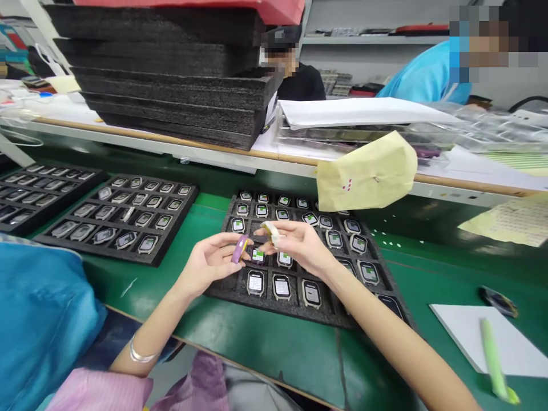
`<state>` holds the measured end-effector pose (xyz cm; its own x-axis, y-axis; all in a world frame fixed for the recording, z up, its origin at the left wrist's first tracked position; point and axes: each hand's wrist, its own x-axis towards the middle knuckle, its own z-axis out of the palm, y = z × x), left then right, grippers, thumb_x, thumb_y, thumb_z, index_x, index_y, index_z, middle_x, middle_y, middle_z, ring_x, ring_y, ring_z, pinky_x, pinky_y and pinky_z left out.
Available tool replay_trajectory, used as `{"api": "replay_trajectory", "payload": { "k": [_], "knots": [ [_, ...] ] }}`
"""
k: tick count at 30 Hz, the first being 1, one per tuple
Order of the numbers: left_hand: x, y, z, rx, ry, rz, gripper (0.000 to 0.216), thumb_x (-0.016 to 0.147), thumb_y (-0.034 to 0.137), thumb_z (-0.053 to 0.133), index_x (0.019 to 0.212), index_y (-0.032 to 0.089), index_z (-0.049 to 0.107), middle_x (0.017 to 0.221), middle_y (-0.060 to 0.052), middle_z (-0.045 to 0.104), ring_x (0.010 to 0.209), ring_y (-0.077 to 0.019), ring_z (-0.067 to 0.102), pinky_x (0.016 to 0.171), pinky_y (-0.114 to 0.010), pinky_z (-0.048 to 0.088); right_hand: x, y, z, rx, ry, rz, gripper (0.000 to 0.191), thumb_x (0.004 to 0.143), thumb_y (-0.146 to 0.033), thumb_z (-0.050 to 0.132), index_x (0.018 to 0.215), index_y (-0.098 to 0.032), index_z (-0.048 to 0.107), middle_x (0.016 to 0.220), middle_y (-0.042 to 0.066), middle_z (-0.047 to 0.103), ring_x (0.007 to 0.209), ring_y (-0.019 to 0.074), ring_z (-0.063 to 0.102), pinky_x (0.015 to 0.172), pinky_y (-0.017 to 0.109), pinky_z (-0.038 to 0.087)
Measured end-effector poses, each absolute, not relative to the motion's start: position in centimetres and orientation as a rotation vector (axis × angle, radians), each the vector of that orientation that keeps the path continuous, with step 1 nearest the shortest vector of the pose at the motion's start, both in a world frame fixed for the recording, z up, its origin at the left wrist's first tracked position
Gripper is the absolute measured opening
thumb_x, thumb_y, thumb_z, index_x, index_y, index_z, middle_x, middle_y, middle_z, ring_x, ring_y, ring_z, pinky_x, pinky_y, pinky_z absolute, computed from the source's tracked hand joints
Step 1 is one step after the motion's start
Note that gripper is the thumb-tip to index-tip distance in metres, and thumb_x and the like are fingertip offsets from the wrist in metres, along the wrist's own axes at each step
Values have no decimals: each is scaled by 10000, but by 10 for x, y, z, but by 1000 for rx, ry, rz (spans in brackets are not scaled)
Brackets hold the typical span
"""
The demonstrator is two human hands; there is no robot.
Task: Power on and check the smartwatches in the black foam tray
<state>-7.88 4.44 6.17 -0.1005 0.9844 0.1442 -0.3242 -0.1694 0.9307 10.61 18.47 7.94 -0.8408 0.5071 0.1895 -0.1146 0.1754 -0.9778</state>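
Note:
In my left hand (209, 261) is a purple smartwatch case (239, 249), pinched edge-on between thumb and fingers. My right hand (305, 244) grips a whitish smartwatch case (273, 234) close beside it, its face turned away from me. The two cases are a small gap apart. Both hands hover over a black foam tray (274, 307), whose pockets hold several smartwatches with lit screens, such as one watch (256, 282) in the front row. Part of the tray is hidden under my right forearm.
Two more foam trays of watches (145, 260) (25, 225) lie left. Behind rises a shelf edge (295, 162) with stacked black foam (171, 97) and a hanging yellow paper (368, 174). At right are a white pad (462, 328), green pen (492, 357) and dark watch-like object (499, 301). People sit nearby.

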Motion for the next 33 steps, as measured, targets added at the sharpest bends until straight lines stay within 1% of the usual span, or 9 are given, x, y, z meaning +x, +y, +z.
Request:
{"api": "replay_trajectory", "payload": {
  "k": [2, 4, 7, 10, 14, 19, 22, 29, 33],
  "knots": [
    [-65, 50, 72, 940, 835, 1586, 454, 628, 143, 806, 1056, 159, 654, 1052, -83, 660, 848, -145, 613, 727, -219, 493, 124, 176, 88, -422, -1600, 1950, 444, 747, -310, 778, 1136, -148, 638, 1108, 140, 667, 723, 180, 696, 611, 293, 580],
    [-54, 54, 81, 832, 769, 1568, 478, 592, 95, 801, 1039, 176, 650, 1076, -76, 653, 856, -133, 594, 715, -198, 478, 138, 170, 95, -459, -1387, 2024, 447, 678, -184, 820, 1094, -166, 656, 1046, 95, 672, 656, 128, 646, 486, 198, 523],
    [-39, 60, 88, 650, 673, 1462, 496, 576, 17, 727, 1030, 188, 626, 1082, -88, 656, 833, -130, 580, 695, -204, 459, 153, 164, 102, -508, -1326, 1967, 443, 681, -107, 798, 1077, -176, 610, 952, 70, 681, 578, 93, 574, 399, 144, 442],
    [-27, 69, 85, 506, 607, 1386, 489, 547, -24, 638, 1000, 158, 614, 976, -87, 659, 769, -117, 555, 618, -187, 420, 162, 161, 102, -594, -1385, 1878, 483, 701, -92, 776, 1113, -190, 543, 927, 75, 694, 490, 75, 530, 365, 147, 416],
    [-15, 76, 77, 453, 675, 1428, 540, 572, -57, 574, 1056, 183, 580, 950, -50, 630, 773, -111, 552, 617, -192, 419, 167, 158, 98, -576, -1457, 1885, 529, 699, -116, 757, 1173, -172, 530, 974, 112, 695, 519, 104, 563, 371, 171, 420],
    [-14, 71, 74, 664, 772, 1508, 545, 675, 8, 597, 1176, 205, 510, 1061, -70, 610, 942, -210, 612, 776, -310, 505, 166, 151, 97, -661, -1491, 1681, 304, 844, -247, 646, 1131, -170, 578, 867, 84, 701, 510, 134, 606, 398, 204, 416],
    [-15, 69, 75, 739, 742, 1472, 441, 724, 27, 566, 1121, 201, 487, 1092, -93, 616, 921, -224, 627, 747, -332, 524, 165, 147, 96, -721, -1538, 1542, 229, 884, -304, 639, 1071, -178, 595, 778, 49, 692, 446, 113, 575, 383, 198, 390],
    [-11, 70, 74, 737, 732, 1411, 125, 898, 154, 494, 1014, 181, 456, 953, -94, 652, 801, -205, 651, 660, -331, 542, 167, 144, 95, -636, -1571, 1526, 186, 930, -305, 595, 1075, -189, 607, 861, 63, 713, 473, 114, 590, 388, 199, 418],
    [-12, 70, 70, 830, 717, 1421, 77, 942, 226, 486, 994, 194, 440, 918, -69, 647, 753, -187, 657, 582, -280, 537, 170, 143, 94, -575, -1568, 1562, 182, 938, -301, 592, 1095, -208, 608, 890, 64, 714, 501, 120, 599, 422, 211, 467]
  ]
}}
